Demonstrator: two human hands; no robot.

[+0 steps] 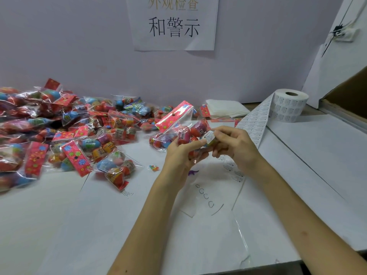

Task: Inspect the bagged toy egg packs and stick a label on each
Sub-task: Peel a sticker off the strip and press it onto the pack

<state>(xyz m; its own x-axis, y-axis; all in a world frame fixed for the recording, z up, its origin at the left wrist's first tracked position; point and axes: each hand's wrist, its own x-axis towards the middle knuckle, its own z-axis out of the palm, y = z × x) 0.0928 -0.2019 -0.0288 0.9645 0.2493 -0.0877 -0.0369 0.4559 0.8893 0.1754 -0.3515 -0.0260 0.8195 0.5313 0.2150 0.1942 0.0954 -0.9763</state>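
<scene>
**Label Meets Pack**

Above the white surface (99, 215), the left hand (182, 153) closes its grip round a bagged egg pack (178, 128). The right hand (236, 147) pinches a label (209, 136) against it. The label roll (288, 106) stands behind.

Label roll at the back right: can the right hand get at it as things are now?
Probably yes, but not freely: the right hand pinches a label against the pack that the left hand holds. Only the label strip lies between it and the roll.
</scene>
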